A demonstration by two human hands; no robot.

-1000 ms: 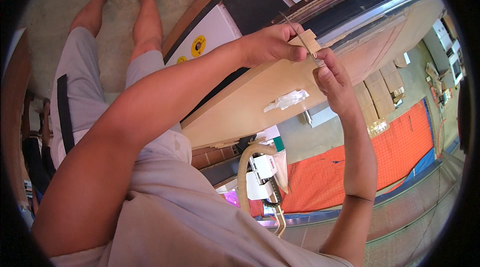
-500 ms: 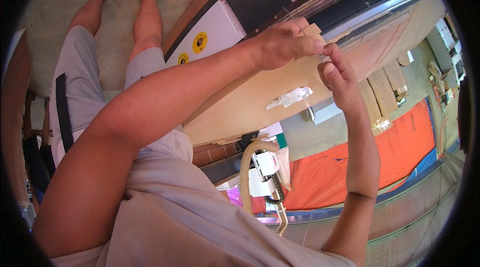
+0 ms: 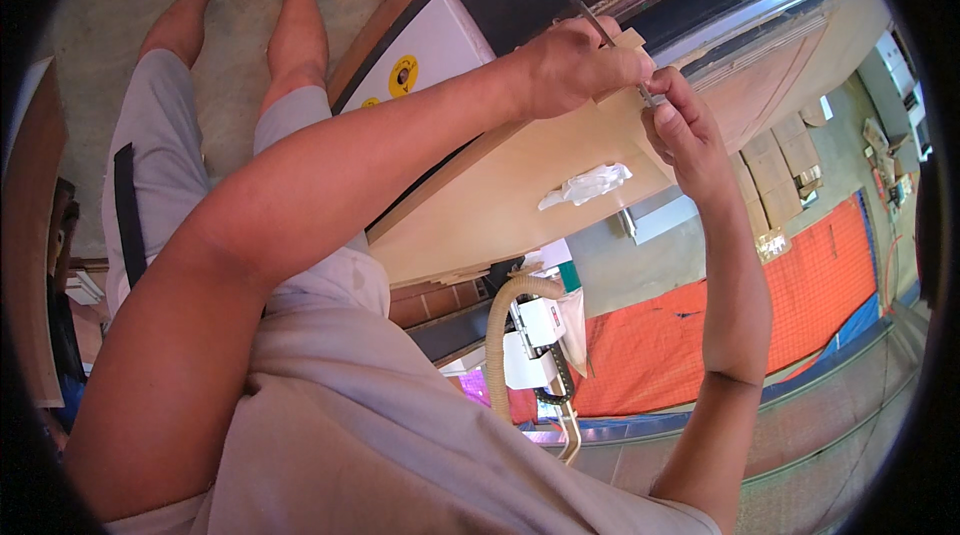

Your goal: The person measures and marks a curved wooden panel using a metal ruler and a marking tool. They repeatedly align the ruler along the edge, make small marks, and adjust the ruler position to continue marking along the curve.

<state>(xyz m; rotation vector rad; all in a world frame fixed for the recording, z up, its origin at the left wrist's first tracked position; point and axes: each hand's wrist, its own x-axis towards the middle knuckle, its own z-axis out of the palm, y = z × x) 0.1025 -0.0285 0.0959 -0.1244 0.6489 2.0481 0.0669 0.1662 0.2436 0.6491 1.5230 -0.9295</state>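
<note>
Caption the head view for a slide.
Left hand holding a small wooden block, right hand close by with a thin metal tool.

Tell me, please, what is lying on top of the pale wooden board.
A crumpled white item lies on the pale wooden board; whatever is under it is covered. The left hand and left forearm hide another part, so anything behind them cannot be seen.
</note>
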